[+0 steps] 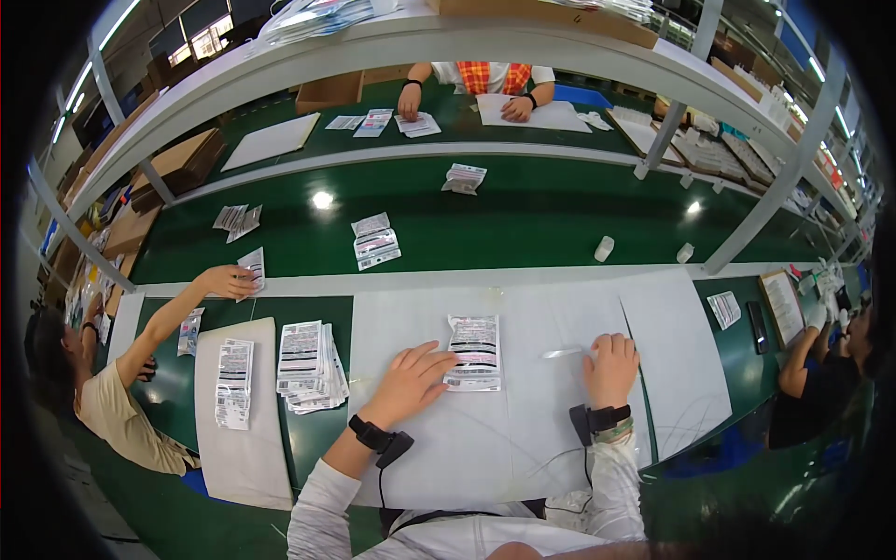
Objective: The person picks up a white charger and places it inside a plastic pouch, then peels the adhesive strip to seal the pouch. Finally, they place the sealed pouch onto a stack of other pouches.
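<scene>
A printed flat pouch (474, 355), white and grey with a pink band, lies on the white work board (439, 457) before me. My left hand (408, 381) rests at its left edge, fingers stretched out and the fingertips touching it. To the right, my right hand (611, 369) is low over the board with its fingers curled. A thin whitish strip (562, 354) sticks out leftward from between its thumb and fingers; its held end is hidden. Left of the board, a stack of similar pouches (311, 366) lies on the green table.
On the green belt (541, 215) beyond lie pouches (376, 243) and two small white pieces (604, 248). At left a co-worker's hand (229, 280) holds a pouch. Another person works across the belt, one at far right. A grey post (784, 187) and overhead shelf frame the belt.
</scene>
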### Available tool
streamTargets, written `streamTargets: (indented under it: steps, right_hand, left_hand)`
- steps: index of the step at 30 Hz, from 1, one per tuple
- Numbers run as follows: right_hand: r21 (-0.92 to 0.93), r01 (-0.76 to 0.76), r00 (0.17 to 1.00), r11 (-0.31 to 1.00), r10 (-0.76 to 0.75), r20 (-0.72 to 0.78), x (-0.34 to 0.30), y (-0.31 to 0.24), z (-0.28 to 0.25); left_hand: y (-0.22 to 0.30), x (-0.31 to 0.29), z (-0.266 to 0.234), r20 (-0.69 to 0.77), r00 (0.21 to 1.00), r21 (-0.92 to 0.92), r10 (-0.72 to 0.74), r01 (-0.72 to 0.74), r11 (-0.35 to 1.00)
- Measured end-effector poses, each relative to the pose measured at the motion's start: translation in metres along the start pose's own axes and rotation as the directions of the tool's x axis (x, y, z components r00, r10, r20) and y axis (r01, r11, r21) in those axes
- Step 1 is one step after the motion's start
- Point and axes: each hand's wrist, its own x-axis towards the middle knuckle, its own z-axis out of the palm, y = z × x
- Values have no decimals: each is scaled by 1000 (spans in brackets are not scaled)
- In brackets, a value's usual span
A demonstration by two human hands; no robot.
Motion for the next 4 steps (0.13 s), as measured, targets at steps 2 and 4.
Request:
streamTargets:
  steps: [2, 4]
  right_hand:
    - [163, 178, 981, 971, -161, -112, 7, -9, 2]
    - [355, 396, 909, 847, -417, -20, 10, -30, 21]
  left_hand:
    - [-5, -1, 4, -10, 999, 10, 35, -35, 999]
    - [-9, 2, 10, -18, 998, 7, 65, -64, 998]
